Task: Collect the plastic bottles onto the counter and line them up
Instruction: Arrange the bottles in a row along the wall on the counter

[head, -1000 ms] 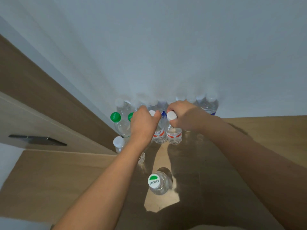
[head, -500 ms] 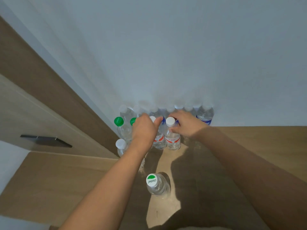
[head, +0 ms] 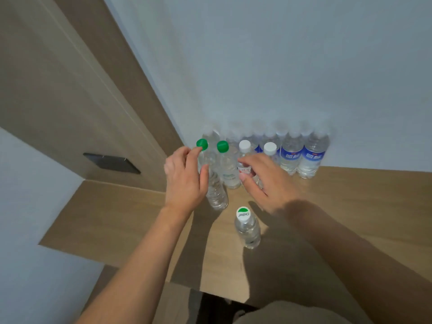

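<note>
Several clear plastic bottles stand on the wooden counter (head: 355, 206) against the white wall. Two blue-labelled bottles (head: 312, 156) end the back row at the right. In front stand two green-capped bottles (head: 222, 146) and two white-capped, red-labelled bottles (head: 245, 146). Another clear bottle (head: 217, 190) stands just right of my left hand (head: 184, 181), its cap hidden. My left hand's fingers are relaxed, index tip beside a green cap (head: 202, 144), holding nothing. My right hand (head: 266, 183) hovers with spread fingers in front of the red-labelled bottles. One bottle with a green-and-white cap (head: 248, 229) stands alone nearer me.
A wooden cabinet front with a dark recessed handle (head: 112, 163) rises at the left, meeting the counter in the corner. The counter's front edge (head: 222, 294) is near my body. Bare wood lies to the right of the bottles.
Both hands have let go of the white-capped bottles and drawn back towards me with fingers spread. The view has shifted, showing more of the cabinet.
</note>
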{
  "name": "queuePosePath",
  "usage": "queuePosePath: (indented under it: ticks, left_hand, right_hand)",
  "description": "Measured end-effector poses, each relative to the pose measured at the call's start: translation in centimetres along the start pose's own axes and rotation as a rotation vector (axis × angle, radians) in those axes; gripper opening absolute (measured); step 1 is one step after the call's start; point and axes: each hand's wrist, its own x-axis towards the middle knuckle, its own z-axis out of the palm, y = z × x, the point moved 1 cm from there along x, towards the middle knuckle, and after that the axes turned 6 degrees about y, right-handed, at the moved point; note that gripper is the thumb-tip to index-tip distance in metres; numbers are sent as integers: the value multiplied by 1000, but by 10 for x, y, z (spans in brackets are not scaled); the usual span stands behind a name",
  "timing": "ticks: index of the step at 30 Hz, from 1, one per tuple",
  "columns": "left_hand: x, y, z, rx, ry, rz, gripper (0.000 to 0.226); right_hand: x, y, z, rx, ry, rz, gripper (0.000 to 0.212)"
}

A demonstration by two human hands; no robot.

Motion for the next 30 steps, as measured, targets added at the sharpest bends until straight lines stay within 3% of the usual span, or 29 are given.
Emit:
queuePosePath:
  ticks: [4, 7, 9, 11, 13, 15, 20, 23, 30]
  left_hand:
    - [-26, -11, 10, 48, -233, -73, 50]
    - [-26, -17, 14, 69, -337, -98, 56]
    - [-22, -21, 15, 4, -480, -103, 57]
    - [-16, -23, 18, -104, -636, -185, 55]
    - [-8, -22, 18, -123, -693, -256, 53]
    - [-1, -20, 17, -86, -735, -283, 49]
    - [8, 8, 9, 29, -801, -101, 34]
    - [10, 36, -1, 20, -836, -3, 36]
    - [32, 97, -11, -192, -956, 123, 35]
  right_hand:
    - [-16, -5, 26, -134, -62, -9, 51]
    - [-28, 3, 43, -253, -248, 86, 65]
    - [-40, 7, 52, -333, -281, 83, 67]
    - [-47, 8, 54, -402, -250, 74, 52]
    - [-48, 9, 51, -388, -333, 161, 34]
    - [-46, 10, 46, -335, -414, 269, 29]
    - [-42, 16, 16, -241, -433, 385, 26]
    - [-36, 26, -13, -226, -366, 418, 24]
    - [-28, 57, -83, -252, -251, 537, 21]
